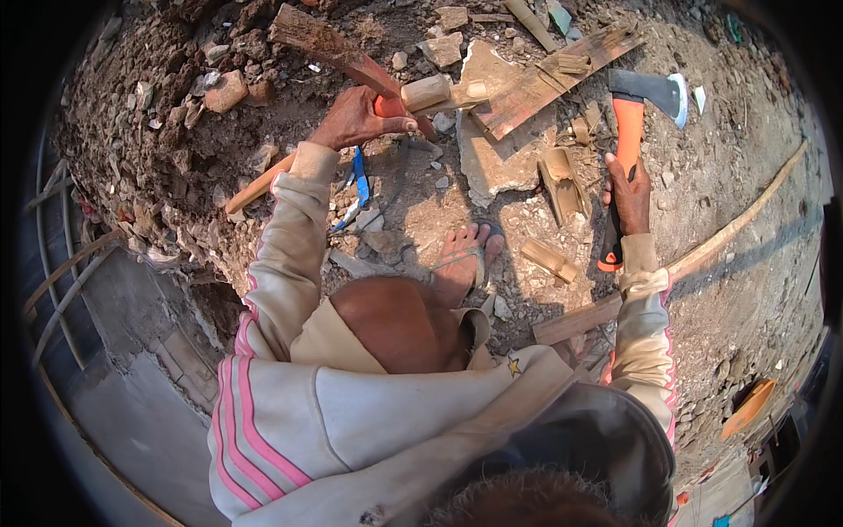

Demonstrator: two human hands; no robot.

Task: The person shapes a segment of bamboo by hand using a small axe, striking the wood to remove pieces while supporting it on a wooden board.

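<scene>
My left hand (358, 120) is closed around a pickaxe (342, 58) beside its rusty red head. Its orange-brown wooden handle (262, 186) slants out below the hand, and a pale, cut wooden end (428, 92) juts out on the other side of the head. In my right hand (629, 195) is a hatchet (629, 132), gripped around its orange and black handle. The hatchet's dark head points away from me, with its bright edge to the right. The blade touches nothing that I can see.
A weathered plank (553, 83) lies over a broken slab (492, 167) ahead. Split wood pieces (562, 183) and rubble lie around my sandalled foot (461, 256). A long pole (746, 215) crosses the ground at right. Blue strips (360, 180) lie below my left hand.
</scene>
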